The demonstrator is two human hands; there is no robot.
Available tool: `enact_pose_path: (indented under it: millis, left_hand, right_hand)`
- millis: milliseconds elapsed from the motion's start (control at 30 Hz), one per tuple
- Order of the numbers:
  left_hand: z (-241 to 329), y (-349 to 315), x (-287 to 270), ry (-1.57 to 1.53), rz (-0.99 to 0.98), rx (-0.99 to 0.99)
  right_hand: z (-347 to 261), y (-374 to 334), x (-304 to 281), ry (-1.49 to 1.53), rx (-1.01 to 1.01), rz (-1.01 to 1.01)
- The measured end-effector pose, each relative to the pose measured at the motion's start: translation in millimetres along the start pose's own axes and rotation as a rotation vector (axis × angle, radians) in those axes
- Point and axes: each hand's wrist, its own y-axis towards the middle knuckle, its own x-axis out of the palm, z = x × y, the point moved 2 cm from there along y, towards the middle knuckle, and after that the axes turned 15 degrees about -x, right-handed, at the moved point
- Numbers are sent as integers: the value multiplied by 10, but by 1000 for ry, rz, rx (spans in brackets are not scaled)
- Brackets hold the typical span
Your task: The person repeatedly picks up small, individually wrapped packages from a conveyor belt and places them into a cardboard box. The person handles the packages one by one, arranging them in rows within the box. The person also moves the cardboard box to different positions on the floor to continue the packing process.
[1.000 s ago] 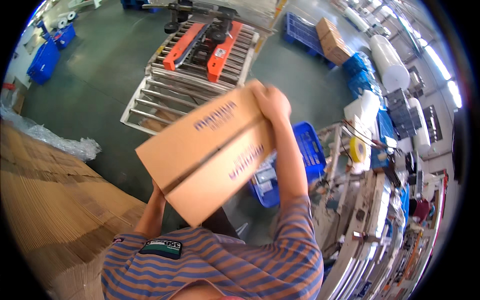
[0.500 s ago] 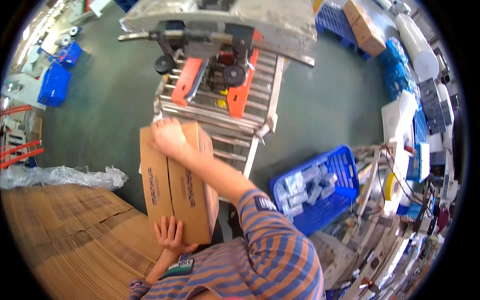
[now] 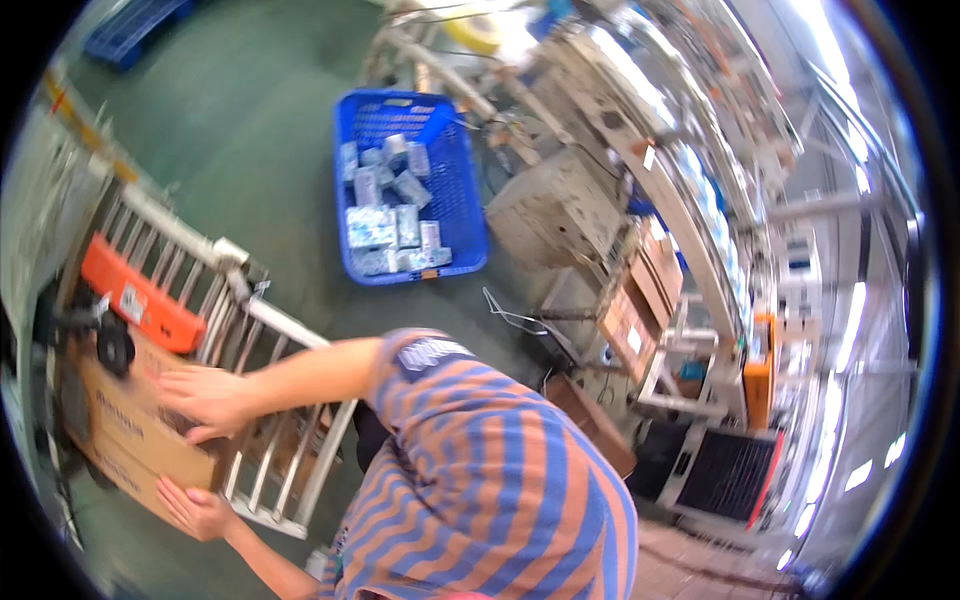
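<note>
A closed brown cardboard box (image 3: 125, 430) lies at the far left, its far end between the machine's orange guide rail (image 3: 140, 295) and a black roller wheel (image 3: 115, 347). My right hand (image 3: 207, 400) rests on the box top near its right end, fingers stretched out. Against the near right corner of the box lies my left hand (image 3: 195, 510), its fingers extended flat along the cardboard. Neither hand wraps round the box. Beneath and beside the box runs a metal roller conveyor (image 3: 262, 350).
A blue plastic basket (image 3: 465, 200) holding several small wrapped packs (image 3: 372, 228) stands on the floor beyond the conveyor. Grey machinery (image 3: 560, 205) and cardboard pieces (image 3: 640, 310) stand to the right. A blue pallet (image 3: 125, 35) lies at the upper left.
My view has swung right. The box, earlier upright before me at the conveyor's near end, now lies partly inside the machine. My right hand has moved from its far end to its near end.
</note>
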Motion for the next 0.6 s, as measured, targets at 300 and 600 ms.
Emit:
enact_pose_path:
  millis: [300, 600]
  left_hand:
    - [-143, 516, 816, -132, 184, 110]
    - [2449, -51, 933, -117, -283, 82]
  right_hand:
    - [-1586, -4092, -1419, -423, 1690, -102]
    - [-3404, -5953, -1251, -316, 2135, 1157]
